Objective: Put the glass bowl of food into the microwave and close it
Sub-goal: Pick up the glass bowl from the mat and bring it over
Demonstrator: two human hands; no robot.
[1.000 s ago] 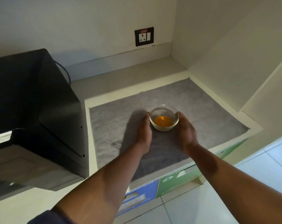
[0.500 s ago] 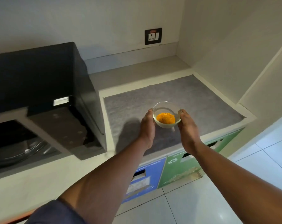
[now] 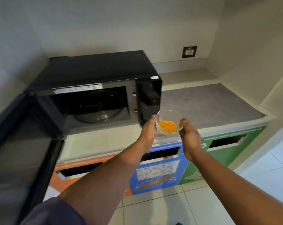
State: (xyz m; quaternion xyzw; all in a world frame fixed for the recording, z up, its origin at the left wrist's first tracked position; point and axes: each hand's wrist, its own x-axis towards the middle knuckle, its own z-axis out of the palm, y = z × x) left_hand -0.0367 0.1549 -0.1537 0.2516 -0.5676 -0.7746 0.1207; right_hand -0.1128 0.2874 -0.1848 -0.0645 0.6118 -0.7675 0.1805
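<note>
A small glass bowl (image 3: 169, 121) with orange food in it is held in the air over the counter's front edge. My left hand (image 3: 148, 130) grips its left side and my right hand (image 3: 189, 135) its right side. The black microwave (image 3: 97, 75) stands on the counter to the left of the bowl. Its door (image 3: 23, 153) is swung wide open toward me at the left. Inside, the glass turntable (image 3: 98, 111) shows with nothing on it. The bowl hangs in front of the microwave's control panel (image 3: 149, 98).
A grey mat (image 3: 210, 101) covers the counter to the right of the microwave. Under the counter are orange (image 3: 88, 161), blue (image 3: 158, 172) and green (image 3: 223, 153) waste bins with slots. A wall socket (image 3: 189, 51) sits at the back. Side walls close in at the right.
Both hands lifted the bowl off the grey mat and carried it left toward the microwave. My view swung left, so the open microwave and its door now fill the left side.
</note>
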